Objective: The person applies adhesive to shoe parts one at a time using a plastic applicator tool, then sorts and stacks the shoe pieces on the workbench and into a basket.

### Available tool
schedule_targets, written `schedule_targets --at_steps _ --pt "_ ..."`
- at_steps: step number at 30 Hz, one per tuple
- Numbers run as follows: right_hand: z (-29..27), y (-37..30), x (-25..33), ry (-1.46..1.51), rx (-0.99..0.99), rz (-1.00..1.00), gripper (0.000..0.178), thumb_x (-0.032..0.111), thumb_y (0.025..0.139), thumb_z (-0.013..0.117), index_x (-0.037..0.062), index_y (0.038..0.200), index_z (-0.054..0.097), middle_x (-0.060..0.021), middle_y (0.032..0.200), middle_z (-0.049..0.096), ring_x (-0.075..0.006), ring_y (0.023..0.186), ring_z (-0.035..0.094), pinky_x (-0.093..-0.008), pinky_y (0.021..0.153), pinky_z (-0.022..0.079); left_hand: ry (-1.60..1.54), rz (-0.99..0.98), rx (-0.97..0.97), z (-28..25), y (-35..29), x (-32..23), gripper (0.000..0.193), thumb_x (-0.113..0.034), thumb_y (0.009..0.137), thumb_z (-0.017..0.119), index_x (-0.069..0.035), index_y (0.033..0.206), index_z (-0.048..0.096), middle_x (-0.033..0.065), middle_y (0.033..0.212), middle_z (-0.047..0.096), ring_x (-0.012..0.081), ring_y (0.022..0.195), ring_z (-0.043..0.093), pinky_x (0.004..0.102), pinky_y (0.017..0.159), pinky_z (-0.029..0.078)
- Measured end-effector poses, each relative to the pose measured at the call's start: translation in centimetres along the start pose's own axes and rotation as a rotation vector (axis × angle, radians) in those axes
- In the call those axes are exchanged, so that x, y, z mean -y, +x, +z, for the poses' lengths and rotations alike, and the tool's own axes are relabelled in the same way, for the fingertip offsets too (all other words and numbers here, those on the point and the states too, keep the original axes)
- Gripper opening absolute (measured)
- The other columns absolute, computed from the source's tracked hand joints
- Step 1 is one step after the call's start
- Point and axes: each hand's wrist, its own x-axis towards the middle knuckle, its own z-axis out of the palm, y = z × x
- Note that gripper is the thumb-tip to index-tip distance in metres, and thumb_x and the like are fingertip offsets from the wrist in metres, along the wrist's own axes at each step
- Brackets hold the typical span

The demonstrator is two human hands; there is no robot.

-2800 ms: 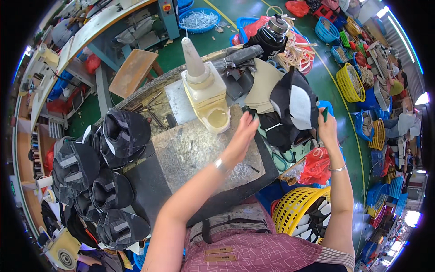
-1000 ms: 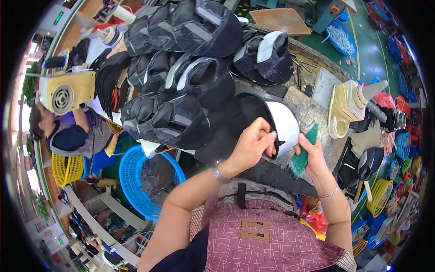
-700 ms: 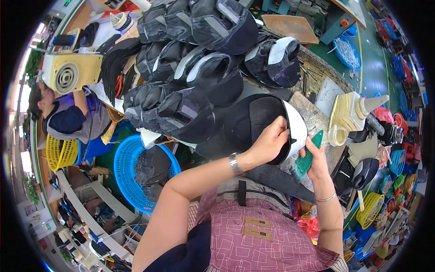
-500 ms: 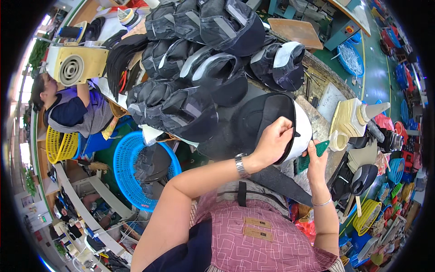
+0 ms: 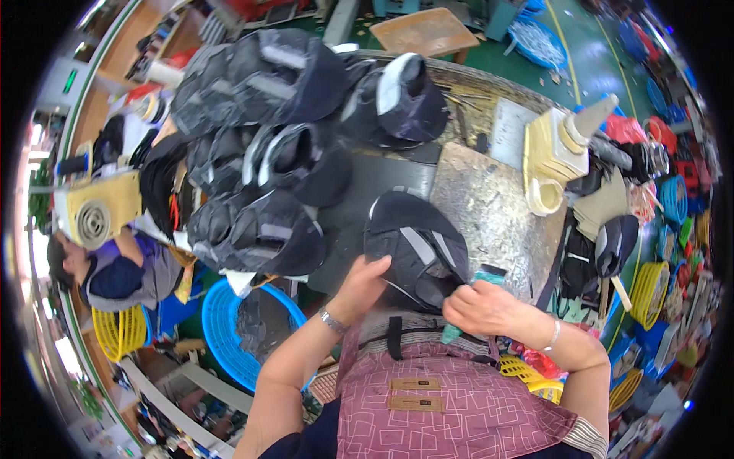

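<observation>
A black shoe upper (image 5: 417, 241) with grey strips lies at the bench's near edge, against my apron. My left hand (image 5: 361, 289) grips its left edge, thumb on top and the other fingers partly hidden. My right hand (image 5: 483, 307) is closed round a green hand tool (image 5: 453, 333), whose dark end sticks out past the knuckles; its exact kind is blurred. The fingertips of that hand also meet the upper's right edge. To the left and beyond lie rows of similar nested black uppers (image 5: 264, 229), with a further pair (image 5: 409, 99) farther back.
A stained board (image 5: 478, 199) covers the bench on the right, bearing a cream bottle with a spout (image 5: 554, 149) and a small cream cup (image 5: 544, 196). A blue basket (image 5: 222, 329) with dark pieces stands below left. A co-worker (image 5: 126, 268) sits at far left beside a cream machine (image 5: 99, 206).
The upper has been drawn toward me and turned, so its stripped side now shows instead of the white lining. Both hands have come down with it. My view has shifted right.
</observation>
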Motion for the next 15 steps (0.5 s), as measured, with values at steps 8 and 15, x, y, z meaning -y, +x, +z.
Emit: schedule_targets --at_steps 8,15 --pt "0.7 -8.0 -2.5 0.748 -0.704 1.085 0.031 0.007 0.065 0.062 0.0033 0.094 0.051 -0.0076 0.086 0.053 -0.0187 0.081 0.051 -0.0292 0.072 0.041 0.179 0.143 -0.524 -4.4 0.0 4.5 0.025 -0.008 0.075 0.049 0.003 0.096 0.056 0.0088 0.089 0.060 0.0170 0.078 0.058 0.0269 0.071 0.046" --pt "3.4 -14.3 -9.7 0.824 -0.937 1.520 0.014 0.002 0.075 0.057 0.0018 0.089 0.055 -0.0039 0.076 0.057 -0.0104 0.071 0.053 -0.0223 0.067 0.042 0.001 0.139 -0.161 4.5 4.3 1.0 0.035 -0.014 0.081 0.047 0.004 0.111 0.044 0.0150 0.105 0.054 0.0257 0.098 0.053 0.0368 0.086 0.041"
